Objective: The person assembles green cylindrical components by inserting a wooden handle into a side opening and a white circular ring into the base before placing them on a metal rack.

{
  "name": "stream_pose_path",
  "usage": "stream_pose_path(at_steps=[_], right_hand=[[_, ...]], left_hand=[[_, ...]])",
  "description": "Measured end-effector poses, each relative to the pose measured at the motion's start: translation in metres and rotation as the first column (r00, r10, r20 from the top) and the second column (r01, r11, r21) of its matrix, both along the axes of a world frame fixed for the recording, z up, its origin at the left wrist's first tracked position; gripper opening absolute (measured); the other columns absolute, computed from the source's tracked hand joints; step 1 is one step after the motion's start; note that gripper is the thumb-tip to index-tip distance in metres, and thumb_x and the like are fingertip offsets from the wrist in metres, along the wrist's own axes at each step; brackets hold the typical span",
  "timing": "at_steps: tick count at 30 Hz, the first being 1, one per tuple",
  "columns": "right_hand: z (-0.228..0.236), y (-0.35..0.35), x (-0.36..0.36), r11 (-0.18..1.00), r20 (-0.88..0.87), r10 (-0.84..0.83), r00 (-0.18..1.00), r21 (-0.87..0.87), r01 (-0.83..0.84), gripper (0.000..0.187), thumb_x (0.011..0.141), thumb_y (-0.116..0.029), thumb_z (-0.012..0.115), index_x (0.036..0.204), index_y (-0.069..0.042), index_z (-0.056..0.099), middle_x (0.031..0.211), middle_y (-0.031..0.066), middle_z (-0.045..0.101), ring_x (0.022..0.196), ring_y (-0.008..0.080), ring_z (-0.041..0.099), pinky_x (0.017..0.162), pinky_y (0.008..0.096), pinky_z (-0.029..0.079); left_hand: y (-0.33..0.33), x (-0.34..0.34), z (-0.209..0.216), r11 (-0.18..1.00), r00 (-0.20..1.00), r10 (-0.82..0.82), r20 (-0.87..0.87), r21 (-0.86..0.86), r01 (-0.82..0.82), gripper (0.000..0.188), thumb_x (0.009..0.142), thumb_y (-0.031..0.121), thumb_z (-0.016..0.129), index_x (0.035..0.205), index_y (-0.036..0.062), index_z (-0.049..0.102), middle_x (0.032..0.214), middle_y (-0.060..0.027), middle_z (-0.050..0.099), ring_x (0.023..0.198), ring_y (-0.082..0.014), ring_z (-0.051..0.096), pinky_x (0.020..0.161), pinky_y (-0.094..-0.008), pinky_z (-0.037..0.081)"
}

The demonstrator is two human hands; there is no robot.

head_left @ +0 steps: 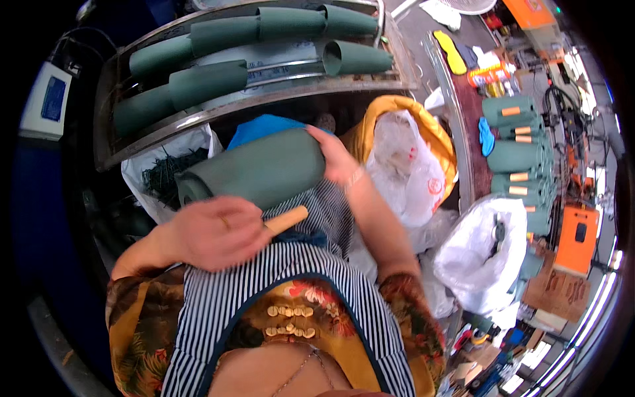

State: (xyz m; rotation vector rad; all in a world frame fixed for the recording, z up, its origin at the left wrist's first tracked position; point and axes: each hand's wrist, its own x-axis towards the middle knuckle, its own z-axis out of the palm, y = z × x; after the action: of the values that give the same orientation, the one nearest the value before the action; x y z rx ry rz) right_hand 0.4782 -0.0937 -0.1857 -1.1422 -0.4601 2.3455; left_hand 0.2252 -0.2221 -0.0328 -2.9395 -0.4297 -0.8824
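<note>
A dark green rolled sheet [258,169] lies slantwise across my lap, over the striped apron. Around its right end my right hand [336,157] is closed, thumb on top. My left hand [221,231], smeared a little by motion, is at the near side of the roll's left end. From its closed fingers a narrow tan strip [288,220] sticks out to the right, just below the roll. The strip's other end is hidden in the hand.
Ahead, several green rolls [225,33] lie on a metal-framed rack [192,119]. A white bag [139,175] of dark green scraps stands at left. To the right are a yellow sack [444,142], a white sack [463,264] and a bench with banded green rolls [512,157].
</note>
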Motion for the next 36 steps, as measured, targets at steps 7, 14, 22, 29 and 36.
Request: stream_pose_path(at_steps=[7, 14, 22, 29, 36], right_hand=[[-0.018, 0.04, -0.016, -0.017, 0.589, -0.548, 0.593, 0.702, -0.712, 0.041, 0.098, -0.038, 0.047, 0.12, -0.004, 0.056, 0.096, 0.0135, 0.065, 0.086, 0.0253, 0.064, 0.077, 0.0409, 0.051], [0.128, -0.056, 0.034, 0.414, 0.392, -0.258, 0.883, 0.871, -0.265, 0.082, 0.073, -0.024, 0.079, 0.143, -0.009, 0.038, 0.105, 0.0131, 0.065, 0.088, 0.0189, 0.063, 0.082, 0.0321, 0.05], [0.171, -0.058, 0.278, -0.09, -0.102, -0.995, 0.013, 0.923, 0.374, 0.024, 0.092, -0.012, 0.062, 0.112, -0.006, 0.05, 0.074, -0.002, 0.052, 0.053, 0.0043, 0.043, 0.046, 0.0209, 0.035], [0.111, -0.03, 0.478, 0.062, -0.007, -0.799, -0.601, 0.994, -0.093, 0.049, 0.087, -0.03, 0.069, 0.111, 0.01, 0.053, 0.097, 0.0265, 0.065, 0.09, 0.0398, 0.064, 0.081, 0.0431, 0.049], [0.106, 0.004, 0.508, 0.157, -0.013, -0.607, -0.795, 0.978, -0.136, 0.057, 0.088, -0.036, 0.067, 0.122, 0.007, 0.051, 0.095, 0.0262, 0.066, 0.085, 0.0419, 0.064, 0.077, 0.0454, 0.048]], left_hand=[[0.046, 0.021, 0.029, 0.991, 0.994, -0.078, -0.077, -0.114, 0.069, 0.022, 0.066, 0.008, 0.071, 0.084, 0.0033, 0.059, 0.089, -0.0096, 0.064, 0.085, -0.027, 0.063, 0.083, -0.0436, 0.053], [0.103, 0.101, 0.046, 0.99, 0.999, -0.045, 0.019, 0.136, 0.042, 0.028, 0.062, 0.011, 0.069, 0.088, 0.0049, 0.062, 0.091, -0.0076, 0.061, 0.086, -0.0274, 0.06, 0.078, -0.0415, 0.051], [0.133, 0.117, -0.005, 0.955, 0.949, 0.118, 0.294, -0.295, -0.027, 0.034, 0.089, 0.037, 0.06, 0.076, 0.0055, 0.059, 0.065, -0.0061, 0.056, 0.059, -0.0234, 0.055, 0.054, -0.034, 0.042], [0.118, 0.154, -0.052, 0.909, 0.99, 0.043, 0.133, -0.416, 0.016, 0.046, 0.093, 0.047, 0.046, 0.072, 0.0077, 0.057, 0.062, -0.0072, 0.054, 0.055, -0.0273, 0.051, 0.054, -0.038, 0.038], [0.116, 0.136, -0.093, 0.801, 0.933, 0.341, -0.117, -0.484, -0.353, 0.011, 0.087, 0.007, 0.053, 0.095, 0.0054, 0.061, 0.084, -0.0108, 0.062, 0.072, -0.0304, 0.057, 0.063, -0.0401, 0.043]])
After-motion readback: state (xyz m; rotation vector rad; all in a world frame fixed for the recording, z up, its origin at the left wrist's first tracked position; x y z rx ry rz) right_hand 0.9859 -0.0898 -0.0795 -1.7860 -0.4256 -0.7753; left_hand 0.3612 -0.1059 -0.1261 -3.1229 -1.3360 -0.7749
